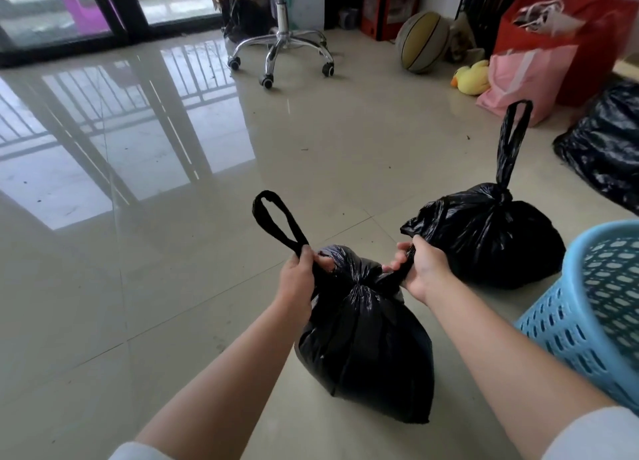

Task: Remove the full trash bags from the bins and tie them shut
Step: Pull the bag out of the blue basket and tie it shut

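**A:** Status on the near bag?

**B:** Near black trash bag point(366, 349) sits on the tiled floor point(173, 286), centre foreground, neck gathered into a knot. Left hand point(298, 279) is fisted tight around the left tie strip; its loop point(273, 217) sticks up and left above the fist. Right hand point(423, 269) is fisted around the right strip, just right of the knot. Both strips run taut outward from the neck.

**A:** Anything loose in either hand?

**B:** No. Both fully clenched on plastic, fingers wrapped, no gap visible.

**A:** Other bags?

**B:** Second black bag point(491, 238) stands on the floor just behind the right hand, already knotted, one handle loop point(513, 138) standing upright. Third, larger black bag point(605, 148) at the right edge, partly cut off; can't tell whether it's tied.

**A:** Bins?

**B:** Blue perforated bin point(594, 307) at the right, near the right forearm, tilted in view. Its inside isn't clearly readable.

**A:** Background?

**B:** Chair base point(281, 49), basketball point(422, 42), yellow duck toy point(472, 77), pink bag point(525, 79) and red bag point(567, 27) along the far wall.
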`<act>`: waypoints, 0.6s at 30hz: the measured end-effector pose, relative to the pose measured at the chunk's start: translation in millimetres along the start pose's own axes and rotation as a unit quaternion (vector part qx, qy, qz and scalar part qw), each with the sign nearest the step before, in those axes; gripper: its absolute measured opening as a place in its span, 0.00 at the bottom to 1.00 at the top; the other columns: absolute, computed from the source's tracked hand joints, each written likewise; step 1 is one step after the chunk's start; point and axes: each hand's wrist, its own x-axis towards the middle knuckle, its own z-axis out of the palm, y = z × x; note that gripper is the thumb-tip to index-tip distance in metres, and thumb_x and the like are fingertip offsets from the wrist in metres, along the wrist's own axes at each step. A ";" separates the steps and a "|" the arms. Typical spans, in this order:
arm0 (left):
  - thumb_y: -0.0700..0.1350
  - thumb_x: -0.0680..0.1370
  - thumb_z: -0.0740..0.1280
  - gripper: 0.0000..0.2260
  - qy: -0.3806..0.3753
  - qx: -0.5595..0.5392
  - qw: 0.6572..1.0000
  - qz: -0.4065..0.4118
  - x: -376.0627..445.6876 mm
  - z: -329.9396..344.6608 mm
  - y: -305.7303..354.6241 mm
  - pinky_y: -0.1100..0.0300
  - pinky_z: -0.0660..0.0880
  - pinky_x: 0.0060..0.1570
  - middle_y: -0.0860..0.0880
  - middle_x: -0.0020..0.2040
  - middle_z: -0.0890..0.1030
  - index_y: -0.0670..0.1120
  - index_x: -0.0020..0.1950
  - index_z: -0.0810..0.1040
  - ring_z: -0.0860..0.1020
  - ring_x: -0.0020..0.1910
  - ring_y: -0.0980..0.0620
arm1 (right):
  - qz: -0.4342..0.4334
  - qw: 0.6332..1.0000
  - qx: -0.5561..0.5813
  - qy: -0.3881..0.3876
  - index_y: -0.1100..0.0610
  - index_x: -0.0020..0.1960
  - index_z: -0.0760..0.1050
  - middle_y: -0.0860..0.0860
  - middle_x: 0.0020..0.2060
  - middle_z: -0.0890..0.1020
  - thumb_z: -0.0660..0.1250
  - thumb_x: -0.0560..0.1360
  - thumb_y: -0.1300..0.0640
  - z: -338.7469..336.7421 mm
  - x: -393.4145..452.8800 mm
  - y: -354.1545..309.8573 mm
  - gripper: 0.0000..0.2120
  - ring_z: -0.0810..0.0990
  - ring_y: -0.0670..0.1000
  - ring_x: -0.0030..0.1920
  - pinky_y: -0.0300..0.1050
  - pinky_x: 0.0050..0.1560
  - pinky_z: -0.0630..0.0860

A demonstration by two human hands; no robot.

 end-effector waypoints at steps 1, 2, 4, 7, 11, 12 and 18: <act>0.45 0.81 0.53 0.16 -0.024 -0.045 0.999 0.013 2.8 -1.6 3.4 0.58 0.74 0.39 0.53 0.21 0.74 0.43 0.35 0.68 0.75 0.25 0.55 | 0.002 1.000 -0.012 0.009 0.60 0.33 0.64 0.50 0.15 0.63 0.48 0.80 0.56 -1.4 -0.5 -1.4 0.19 0.61 0.48 0.16 0.42 0.27 0.64; 0.46 0.82 0.52 0.17 -0.046 -0.080 0.996 0.019 5.5 -2.6 7.1 0.60 0.72 0.36 0.53 0.18 0.70 0.44 0.34 0.66 0.71 0.21 0.55 | 0.004 0.999 -0.028 0.021 0.60 0.32 0.63 0.48 0.11 0.60 0.48 0.79 0.57 -2.6 -0.5 -2.7 0.18 0.57 0.46 0.13 0.40 0.24 0.61; 0.46 0.82 0.50 0.17 -0.081 -0.084 0.993 0.021 6.8 -1.7 13.3 0.64 0.71 0.28 0.54 0.15 0.63 0.45 0.33 0.64 0.65 0.16 0.58 | 0.006 0.997 -0.067 0.041 0.59 0.32 0.62 0.46 0.09 0.57 0.48 0.78 0.58 -4.1 -0.5 -6.9 0.17 0.53 0.45 0.11 0.33 0.19 0.57; 0.45 0.82 0.50 0.17 -0.073 -0.035 0.997 0.009 7.1 -1.4 13.2 0.70 0.65 0.17 0.54 0.14 0.60 0.46 0.32 0.62 0.60 0.13 0.60 | 0.006 0.993 -0.113 0.034 0.58 0.31 0.60 0.46 0.09 0.56 0.48 0.78 0.59 -2.4 -0.4 -15.5 0.17 0.51 0.45 0.11 0.29 0.19 0.54; 0.44 0.82 0.50 0.19 0.017 -0.045 0.996 -0.081 11.5 -10.3 15.4 0.69 0.61 0.18 0.53 0.11 0.59 0.46 0.30 0.60 0.57 0.10 0.59 | 0.011 0.987 -0.159 0.037 0.58 0.31 0.59 0.46 0.08 0.56 0.46 0.77 0.61 -0.2 0.2 -13.2 0.16 0.51 0.45 0.10 0.30 0.18 0.55; 0.43 0.82 0.49 0.19 0.029 -0.066 0.992 -0.108 12.2 -12.3 15.9 0.70 0.59 0.17 0.53 0.10 0.58 0.46 0.30 0.59 0.56 0.09 0.58 | 0.014 0.984 -0.173 0.041 0.58 0.31 0.60 0.46 0.09 0.57 0.46 0.77 0.61 0.4 -0.3 -10.1 0.16 0.52 0.45 0.10 0.32 0.18 0.56; 0.40 0.81 0.53 0.15 -0.067 0.031 0.997 0.004 1.2 -8.5 9.9 0.69 0.60 0.19 0.55 0.18 0.63 0.46 0.34 0.61 0.61 0.17 0.59 | 0.018 0.972 -0.235 0.017 0.60 0.33 0.64 0.48 0.12 0.60 0.48 0.79 0.58 -3.6 -3.2 -6.7 0.18 0.56 0.46 0.13 0.41 0.26 0.62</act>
